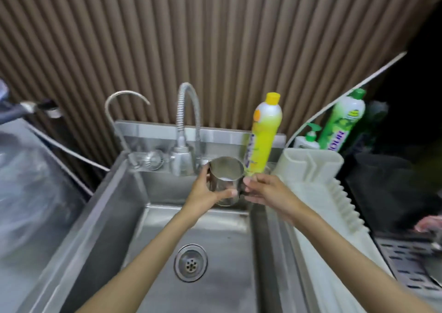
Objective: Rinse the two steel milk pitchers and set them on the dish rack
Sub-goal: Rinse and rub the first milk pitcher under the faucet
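A steel milk pitcher (224, 176) is held upright over the back of the steel sink (134, 193), just below the flexible tap (189, 111). A little white liquid shows at its bottom. My left hand (205, 193) wraps around the pitcher's body from the left. My right hand (265, 190) grips its handle side on the right. The white dish rack (334, 193) lies to the right of the sink with nothing on it. I see only one pitcher. No water runs from the tap.
A yellow detergent bottle (264, 133) stands at the sink's back right corner, with green bottles (342, 121) behind the rack. A second curved tap (119, 111) is at the back left. The drain (190, 262) sits mid-basin. A perforated drip tray (406, 262) is far right.
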A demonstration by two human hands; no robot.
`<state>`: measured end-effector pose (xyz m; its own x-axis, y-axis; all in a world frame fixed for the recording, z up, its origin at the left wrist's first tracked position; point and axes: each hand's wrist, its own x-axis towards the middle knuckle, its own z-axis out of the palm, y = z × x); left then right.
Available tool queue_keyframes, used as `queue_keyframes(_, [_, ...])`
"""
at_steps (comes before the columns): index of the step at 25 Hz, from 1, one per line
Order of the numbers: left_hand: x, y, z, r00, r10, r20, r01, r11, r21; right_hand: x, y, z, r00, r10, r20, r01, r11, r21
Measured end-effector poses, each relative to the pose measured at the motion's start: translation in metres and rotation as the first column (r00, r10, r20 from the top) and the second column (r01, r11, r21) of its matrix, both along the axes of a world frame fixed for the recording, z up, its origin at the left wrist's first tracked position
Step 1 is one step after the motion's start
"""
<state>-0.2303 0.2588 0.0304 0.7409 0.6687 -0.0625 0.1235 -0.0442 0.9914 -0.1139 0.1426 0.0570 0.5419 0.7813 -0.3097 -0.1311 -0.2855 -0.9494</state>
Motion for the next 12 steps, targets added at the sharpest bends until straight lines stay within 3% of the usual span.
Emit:
queue_keyframes(4, [-0.042, 0.055, -0.031, 0.992, 0.006, -0.122, -0.015, 0.997, -0.072, -0.021, 0.033, -0.034, 0.993, -0.043, -0.11, 0.048, 0.998, 0.036])
queue_keyframes(8, [-0.049, 0.082, -0.055, 0.971, 0.143, -0.19, -0.174, 0.972, -0.157, -0.027, 0.04, -0.058, 0.992, -0.102, -0.08, 0.104, 0.994, 0.024])
queue_keyframes(12, [-0.022, 0.098, -0.071, 0.945, 0.2, -0.259, -0.24, 0.961, -0.136, -0.02, 0.044, -0.067, 0.982, -0.174, -0.073, 0.18, 0.981, 0.069])
